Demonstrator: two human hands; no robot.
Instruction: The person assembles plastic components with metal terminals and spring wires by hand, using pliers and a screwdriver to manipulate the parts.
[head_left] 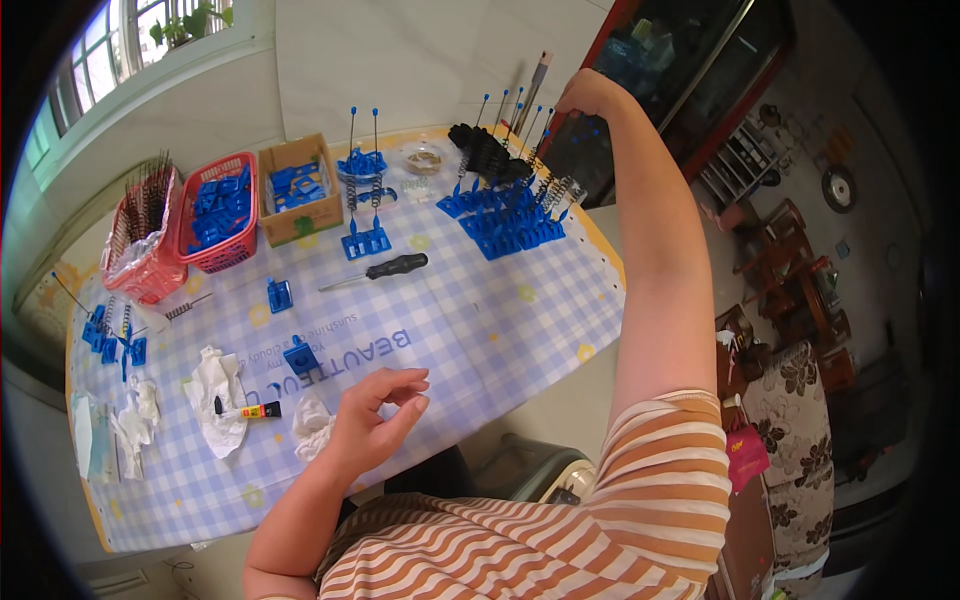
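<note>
My left hand (375, 418) is over the front edge of the table, fingers loosely curled, thumb apart from the forefinger, with nothing seen in it. Beside it are a crumpled tissue (313, 426) and a small blue plastic block (299, 357). My right arm reaches to the far right corner, where my right hand (594, 93) has its fingers drawn together; what they hold, if anything, I cannot make out. Below that hand stands a cluster of blue plastic bases (513, 228) with springs and thin blue-tipped rods. Black gloves (485, 152) lie against the cluster.
A screwdriver (396, 266) lies mid-table. Behind it stand a blue base with two rods (366, 243), a cardboard box (303, 225) and two red baskets (219, 258) of parts. A glue tube (262, 410) rests on tissue at left. A dark cabinet (690, 70) adjoins the far right.
</note>
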